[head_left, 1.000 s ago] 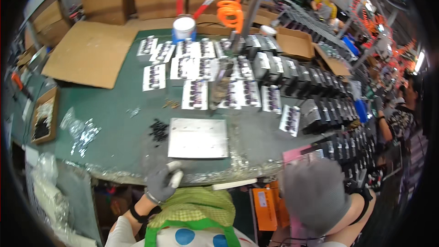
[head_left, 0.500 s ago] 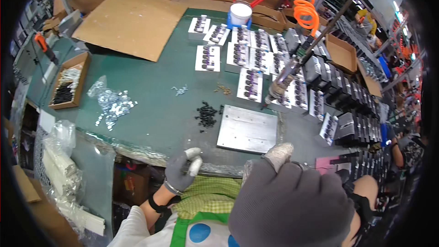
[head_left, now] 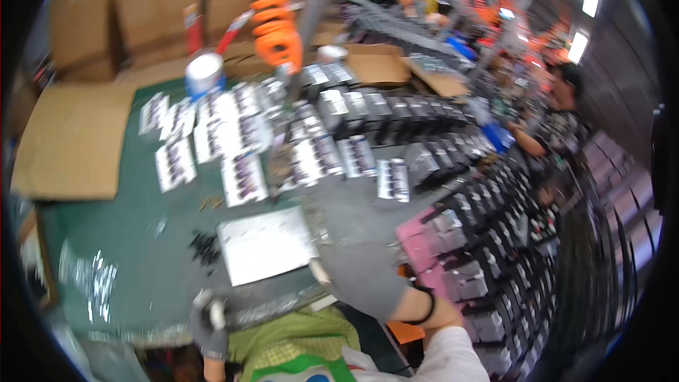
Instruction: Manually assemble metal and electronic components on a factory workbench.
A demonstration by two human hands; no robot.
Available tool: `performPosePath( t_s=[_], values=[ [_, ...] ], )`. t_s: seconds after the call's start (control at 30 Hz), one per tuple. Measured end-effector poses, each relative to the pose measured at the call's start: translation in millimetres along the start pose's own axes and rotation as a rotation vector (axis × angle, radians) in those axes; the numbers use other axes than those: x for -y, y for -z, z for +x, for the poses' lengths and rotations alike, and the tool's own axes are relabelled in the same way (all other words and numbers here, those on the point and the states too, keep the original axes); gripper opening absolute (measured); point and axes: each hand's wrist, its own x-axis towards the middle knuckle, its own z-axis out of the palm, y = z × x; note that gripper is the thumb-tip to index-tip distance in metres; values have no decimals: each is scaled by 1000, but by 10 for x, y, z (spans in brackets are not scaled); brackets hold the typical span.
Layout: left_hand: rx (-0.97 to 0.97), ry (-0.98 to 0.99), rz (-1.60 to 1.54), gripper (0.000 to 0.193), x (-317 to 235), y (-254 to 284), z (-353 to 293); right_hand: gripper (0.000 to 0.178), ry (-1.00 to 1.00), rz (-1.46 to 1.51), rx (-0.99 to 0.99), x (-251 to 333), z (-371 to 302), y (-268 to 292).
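My left hand (head_left: 210, 325), in a grey glove with white fingertips, is at the bench's front edge. Its thumb and forefinger are apart and nothing shows between them. Out to the right, my right hand (head_left: 364, 277) is over the front edge, its back up. Its fingers are blurred and mostly hidden, so I cannot tell what they hold. Between the hands lies a flat metal plate (head_left: 265, 246), the right hand near its right corner. Small black screws (head_left: 205, 249) are heaped left of the plate. A small pale piece (head_left: 323, 303) shows below my right hand.
White blocks with dark parts (head_left: 244, 178) stand in rows behind the plate. Black finned units (head_left: 385, 117) line the right, more on a pink sheet (head_left: 417, 240). An orange coiled hose (head_left: 272, 14) hangs above. Cardboard (head_left: 71, 141) lies left; a person (head_left: 555, 110) is far right.
The view has swung to the right, blurring the picture. My right hand has dropped from close to the camera to the bench's front edge. The left stays at the edge, fingers curled.
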Motion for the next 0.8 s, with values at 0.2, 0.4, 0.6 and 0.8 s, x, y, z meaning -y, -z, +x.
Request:
performPosePath(
  t_s=[0.2,0.4,0.6,0.8],
  values=[
    [88,208,-41,28,-159,32,74,23,-450,255,-8,-678,-386,-1080],
    [161,217,9,34,3,-59,191,28,-604,667,-148,-801,-531,-1545],
    [240,219,134,39,-198,-108,280,26,-630,608,-215,-756,-518,-1573],
    [237,223,103,37,-191,-135,309,26,-657,654,-172,-822,-528,-1541]
  ],
)
